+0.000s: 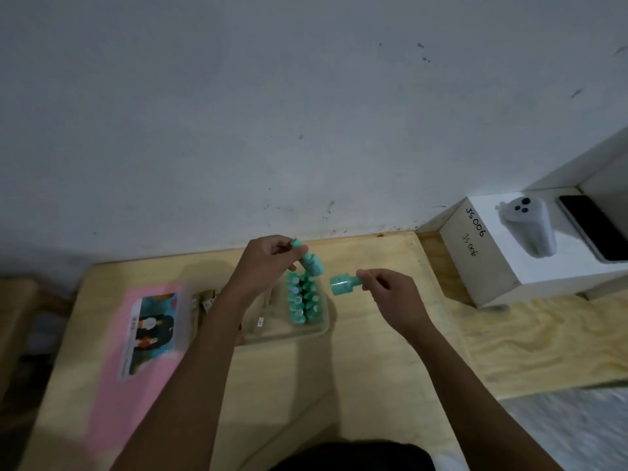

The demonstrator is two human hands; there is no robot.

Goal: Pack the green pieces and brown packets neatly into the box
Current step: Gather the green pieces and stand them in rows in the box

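Observation:
My left hand (268, 256) holds a green piece (311, 261) by its narrow end, tilted above the far end of the box. My right hand (387, 290) pinches another green piece (343, 284) by its stem, lying sideways just right of the box. The shallow clear box (324, 326) sits on the wooden table and holds two rows of several green pieces (303, 300) along its right side. Brown packets (208, 300) lie left of the box, partly hidden by my left forearm.
A pink lid or sheet with a picture label (149, 334) lies at the table's left. A white carton marked JS006 (509, 246) with a white device and a dark phone (594, 229) stands at the right. The wall runs close behind the table.

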